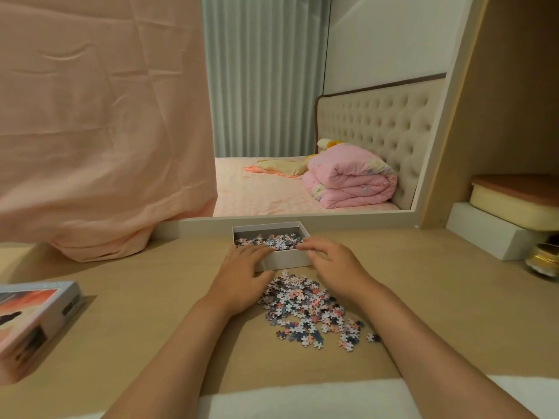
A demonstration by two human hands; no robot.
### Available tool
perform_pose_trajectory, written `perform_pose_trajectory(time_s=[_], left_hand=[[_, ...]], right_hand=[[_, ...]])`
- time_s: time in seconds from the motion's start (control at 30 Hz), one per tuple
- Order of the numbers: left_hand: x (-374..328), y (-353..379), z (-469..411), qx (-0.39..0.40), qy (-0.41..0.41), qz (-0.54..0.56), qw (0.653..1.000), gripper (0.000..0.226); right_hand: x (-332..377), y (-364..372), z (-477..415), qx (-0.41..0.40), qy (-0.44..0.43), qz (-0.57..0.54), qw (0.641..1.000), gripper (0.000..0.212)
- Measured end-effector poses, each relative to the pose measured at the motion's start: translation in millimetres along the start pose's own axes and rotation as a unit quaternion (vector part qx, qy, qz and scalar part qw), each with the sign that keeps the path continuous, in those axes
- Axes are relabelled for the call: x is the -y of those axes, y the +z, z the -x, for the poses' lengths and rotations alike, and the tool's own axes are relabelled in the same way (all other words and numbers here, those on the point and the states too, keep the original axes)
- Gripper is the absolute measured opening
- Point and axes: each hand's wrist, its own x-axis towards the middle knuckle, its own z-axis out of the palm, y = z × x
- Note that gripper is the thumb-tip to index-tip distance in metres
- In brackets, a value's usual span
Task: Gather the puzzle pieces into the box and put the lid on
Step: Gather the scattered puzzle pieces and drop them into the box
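Observation:
A white open box (287,259) sits at the back of the wooden desk, partly filled with small puzzle pieces (272,241). A loose heap of puzzle pieces (305,306) in white, pink and dark blue lies on the desk just in front of it. My left hand (242,273) rests over the box's front left corner, fingers reaching over the rim. My right hand (332,261) lies over the front right rim with fingers slightly bent above the pieces inside. Whether either hand holds pieces is hidden. The printed lid (33,319) lies at the desk's left edge.
A pink cloth (99,131) hangs over the mirror's left part and onto the desk. The mirror (302,116) stands right behind the box. At the right stand a white block (487,237), a cream container (514,204) and a gold-trimmed jar (544,261).

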Motion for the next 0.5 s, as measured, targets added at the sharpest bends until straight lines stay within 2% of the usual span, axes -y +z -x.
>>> perform_pose_trajectory(time_s=[0.1, 0.17, 0.27, 0.37, 0.43, 0.5], left_hand=[[-6.1, -3.1, 5.4, 0.009, 0.004, 0.031, 0.999, 0.057], [-10.8, -2.8, 7.4, 0.020, 0.008, 0.013, 1.000, 0.060], [-22.6, 0.2, 10.2, 0.018, 0.025, -0.067, 0.997, 0.067], [-47.7, -0.5, 14.2, -0.002, 0.090, -0.076, 0.993, 0.069], [-67.5, 0.3, 18.0, 0.030, 0.136, -0.059, 0.988, 0.068], [-81.3, 6.1, 23.1, 0.096, 0.161, -0.073, 0.980, 0.070]], right_hand=[[-3.4, -10.2, 6.3, 0.028, 0.039, -0.055, 0.997, 0.030], [-2.0, -19.4, 16.3, 0.040, 0.050, -0.032, 0.997, 0.034], [-1.1, -34.5, 40.0, 0.070, 0.061, 0.106, 0.990, 0.048], [-6.8, -39.9, 63.2, 0.075, 0.098, 0.259, 0.958, 0.062], [-10.8, -36.7, 78.0, 0.076, 0.177, 0.319, 0.928, 0.071], [-14.0, -27.9, 91.7, 0.074, 0.238, 0.335, 0.909, 0.078]])
